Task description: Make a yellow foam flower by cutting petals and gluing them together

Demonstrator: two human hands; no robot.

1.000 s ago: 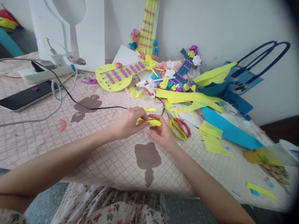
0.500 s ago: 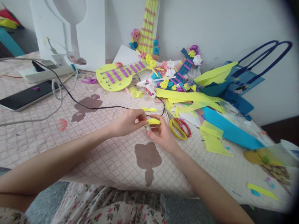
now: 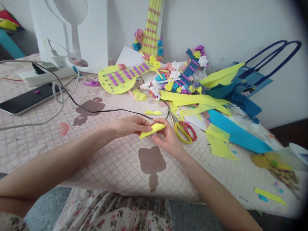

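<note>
A strip of yellow crepe paper is stretched between my two hands above the checked tablecloth. My left hand pinches its left part between thumb and fingers. At the other end, my right hand holds the strip with its fingers curled behind it. Just beyond my hands lies another small yellow paper piece, beside a black cord. Scissors with yellow and red handles rest to the right of my right hand.
A white glue gun lies behind my hands, near a yellow paper guitar and a blue one with paper flowers. Yellow and blue paper strips spread rightward, below a blue bag. A phone and power strip are left.
The yellow paper between my hands has been opened out and now shows as a wider, slanted strip. My left hand has shifted slightly down.
</note>
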